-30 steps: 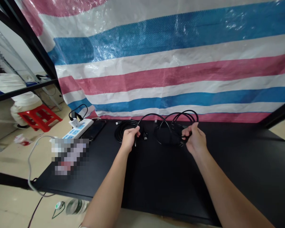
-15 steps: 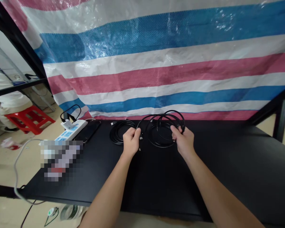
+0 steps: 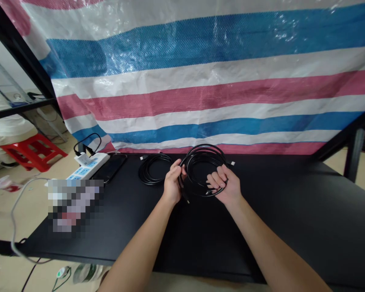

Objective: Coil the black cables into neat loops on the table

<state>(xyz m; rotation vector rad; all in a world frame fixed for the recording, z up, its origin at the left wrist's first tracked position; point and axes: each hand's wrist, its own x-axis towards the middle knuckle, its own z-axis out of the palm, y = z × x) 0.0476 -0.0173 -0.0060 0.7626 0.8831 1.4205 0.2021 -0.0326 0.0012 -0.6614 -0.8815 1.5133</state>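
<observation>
Between my hands is a black cable [image 3: 205,147] wound into a round coil. My left hand [image 3: 172,184] grips the coil's left side, thumb and fingers closed round the strands. On the lower right, my right hand [image 3: 226,184] has its fingers curled over the coil. One connector end of cable dangles beside my left hand, and a small plug shows near my right fingers. A second coiled black cable [image 3: 144,177] lies on the black table [image 3: 280,211], left of my left hand. Behind the held coil, partly hidden, is more black cable with a pale plug [image 3: 232,163].
At the table's left are a white power strip [image 3: 99,161] with a charger, a dark phone [image 3: 114,167] and a blurred-out item [image 3: 79,205]. A striped plastic sheet [image 3: 200,89] hangs behind. Beyond the left edge, a person sits on a red stool [image 3: 38,150].
My hands have come closer together, and the stretched cable length between them is now gathered into the coil. My right hand has shifted left and slightly down. The view has turned slightly.
</observation>
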